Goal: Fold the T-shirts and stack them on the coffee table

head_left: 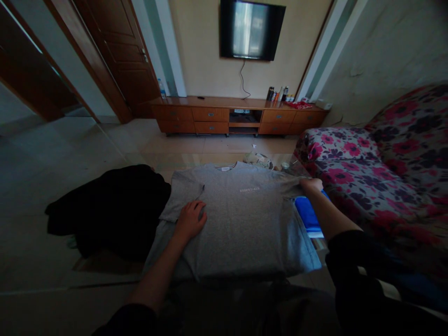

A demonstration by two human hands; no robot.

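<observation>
Partly hidden: right grip (312,185) on gray T-shirt (241,219).

Gray T-shirt (241,224) lies spread, front apparently up.

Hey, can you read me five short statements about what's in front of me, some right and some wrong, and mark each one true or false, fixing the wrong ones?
1. The right hand grips a sleeve of the gray shirt. True.
2. Only the right hand touches the gray shirt. False: the left hand rests on it too.
3. A black cloth lies to the left of the gray shirt. True.
4. The shirt's chest is blank. False: it bears pale lettering.
5. A television hangs on the wall. True.
</observation>
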